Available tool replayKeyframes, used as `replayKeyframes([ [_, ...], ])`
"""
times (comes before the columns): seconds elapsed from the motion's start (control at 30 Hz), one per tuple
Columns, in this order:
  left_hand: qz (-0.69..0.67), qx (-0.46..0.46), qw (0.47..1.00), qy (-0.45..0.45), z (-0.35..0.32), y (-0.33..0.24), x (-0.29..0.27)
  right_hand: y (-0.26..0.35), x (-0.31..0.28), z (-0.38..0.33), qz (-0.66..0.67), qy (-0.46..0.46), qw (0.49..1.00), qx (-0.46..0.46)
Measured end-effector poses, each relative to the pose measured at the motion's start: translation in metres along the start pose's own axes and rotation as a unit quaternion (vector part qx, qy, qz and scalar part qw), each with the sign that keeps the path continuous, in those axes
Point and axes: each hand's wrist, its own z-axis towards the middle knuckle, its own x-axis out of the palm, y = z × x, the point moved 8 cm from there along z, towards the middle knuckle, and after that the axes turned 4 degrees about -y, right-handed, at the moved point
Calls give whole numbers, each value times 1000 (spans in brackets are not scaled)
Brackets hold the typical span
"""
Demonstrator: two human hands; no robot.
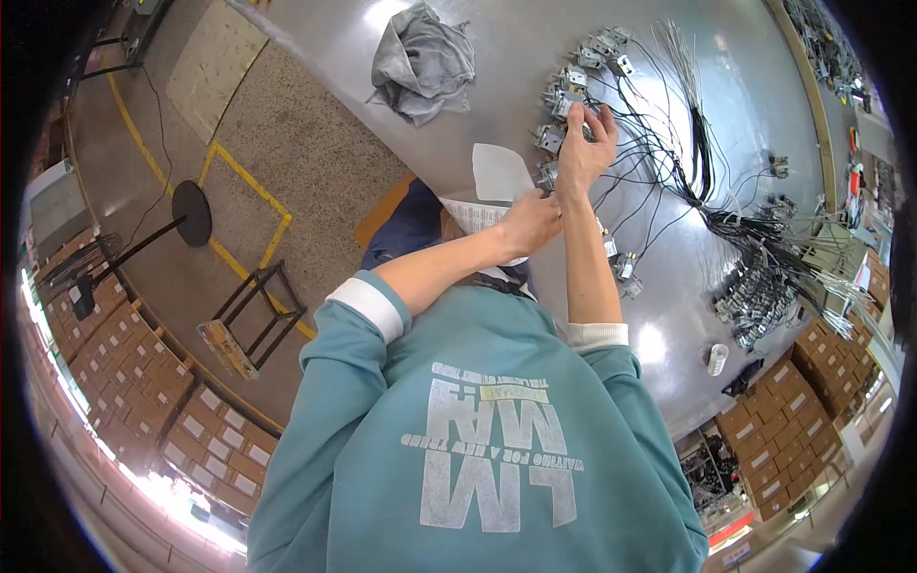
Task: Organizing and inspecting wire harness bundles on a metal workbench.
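My right hand (586, 153) reaches over the table with its thumb and fingers bent in at one of several small metal-cased parts (570, 78) on black wires. The part at its fingertips is mostly covered. My left hand (531, 227) is closed near the table edge, beside my right wrist, which hides its fingertips partly. A white sheet of printed labels (468, 215) runs under this hand, and it appears to grip it. A blank white piece of paper (501, 172) stands out above the labels. The metal parts lie in a curved row, their wires (659, 158) leading right.
A crumpled grey cloth (423, 65) lies on the metal table (516, 43). To the right are bundled wires (731, 224), a heap of metal parts (759, 301) and a white roll (717, 359). A stool (253, 320) and stacked cartons (119, 382) stand at left.
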Motion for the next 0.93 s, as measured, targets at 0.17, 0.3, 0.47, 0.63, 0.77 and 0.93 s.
replayKeyframes([
  [0.17, -10, -20, 1000, 8, 2, 2, 2, 5, 0, -3, -7, -2, 1000, -12],
  [0.3, -7, -2, 999, -31, 1, 0, -9, 8, -1, -4, -33, -7, 998, -50],
  [0.47, -39, 1, 999, -9, 1, 1, -8, 9, -6, 1, -61, -1, 993, -97],
  [0.63, -11, 19, 998, -66, 1, -1, -17, 8, 6, 13, -9, 39, 995, -95],
  [0.77, 2, 17, 997, -77, -2, 2, -16, 8, 15, 16, 9, 128, 991, -25],
  [0.93, -6, 14, 1000, 21, 3, 8, -5, 1, 14, 30, -72, 162, 983, -46],
])
